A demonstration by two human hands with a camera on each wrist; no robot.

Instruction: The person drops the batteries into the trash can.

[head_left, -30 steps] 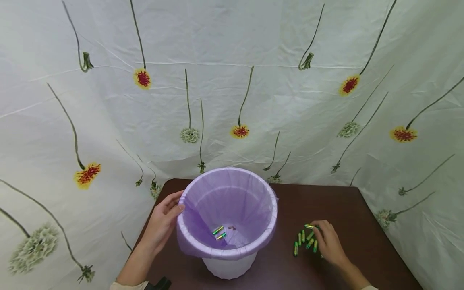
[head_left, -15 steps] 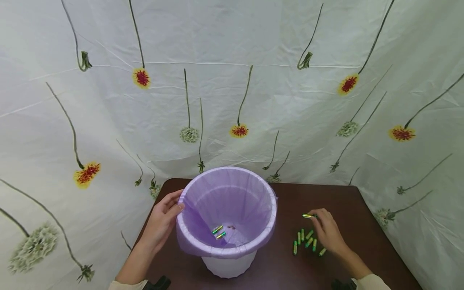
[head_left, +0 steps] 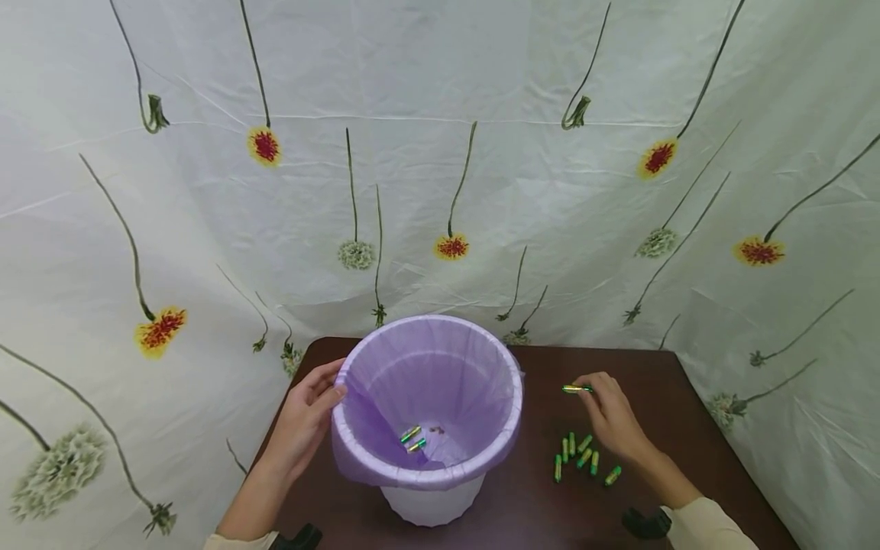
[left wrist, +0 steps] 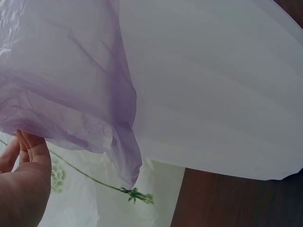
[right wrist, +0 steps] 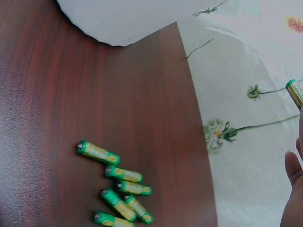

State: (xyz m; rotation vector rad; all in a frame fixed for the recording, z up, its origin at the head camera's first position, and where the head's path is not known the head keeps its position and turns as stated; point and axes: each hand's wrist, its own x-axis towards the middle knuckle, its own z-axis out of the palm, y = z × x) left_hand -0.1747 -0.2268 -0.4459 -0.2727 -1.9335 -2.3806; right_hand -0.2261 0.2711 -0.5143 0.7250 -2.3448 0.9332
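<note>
A white bin (head_left: 431, 503), lined with a purple plastic bag (head_left: 440, 389), stands on the table. My left hand (head_left: 301, 422) grips its rim on the left, the thumb at the rim's top; in the left wrist view its fingers touch the bag's hanging edge. My right hand (head_left: 613, 416) pinches a green and gold battery (head_left: 572, 389) above the table, right of the bin. Below that hand lie several loose batteries (head_left: 584, 458), seen closer as a batch of batteries (right wrist: 124, 174) in the right wrist view. Two batteries (head_left: 411, 434) rest on the bag's bottom.
The dark brown table (head_left: 536, 519) has rounded far corners. Behind and beside it hangs a white cloth (head_left: 412, 191) printed with flowers. Small brown bits (head_left: 436, 430) lie in the bin near the batteries.
My right hand has lifted a battery from the loose batch and moved it up and slightly left, toward the bin. The left hand keeps its grip on the rim.
</note>
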